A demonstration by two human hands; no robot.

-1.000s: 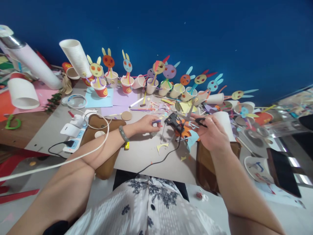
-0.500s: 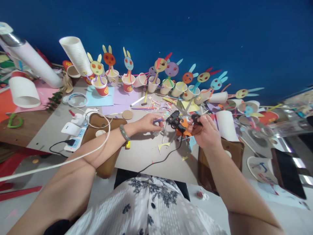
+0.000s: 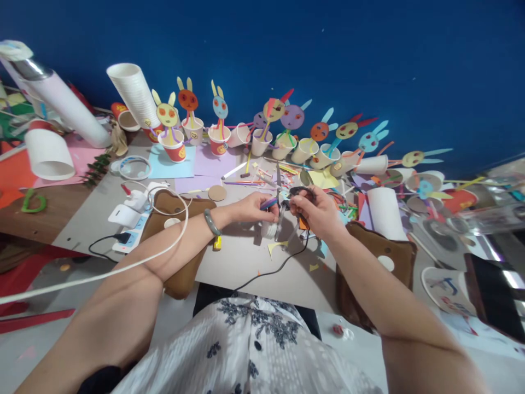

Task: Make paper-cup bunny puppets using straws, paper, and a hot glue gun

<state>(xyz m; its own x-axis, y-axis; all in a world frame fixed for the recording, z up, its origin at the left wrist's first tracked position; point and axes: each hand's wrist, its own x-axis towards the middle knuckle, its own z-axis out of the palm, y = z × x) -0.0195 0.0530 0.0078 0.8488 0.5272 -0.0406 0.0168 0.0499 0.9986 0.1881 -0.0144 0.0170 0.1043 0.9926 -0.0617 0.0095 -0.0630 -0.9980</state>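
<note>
My left hand, closed in a pinch, holds a small purple-blue strip over the middle of the table. Facing it from the right, my right hand is wrapped round the black handles of a pair of scissors. The scissors are close to the strip, but whether the blades touch it I cannot make out. Below my left fingers stands a whitish roll, partly hidden. A black cable runs from beneath my right hand to the table's front edge; the black device it belongs to is mostly covered.
Several paper cups with rabbit-faced figures line the back wall. A cup stack, a power strip and a white cable are at left. Brown pads flank the work spot. Paper scraps lie in front.
My right hand has moved left with the scissors, nearer my left hand, and now covers most of the black device. The left hand still holds the purple-blue strip. The view has shifted slightly.
</note>
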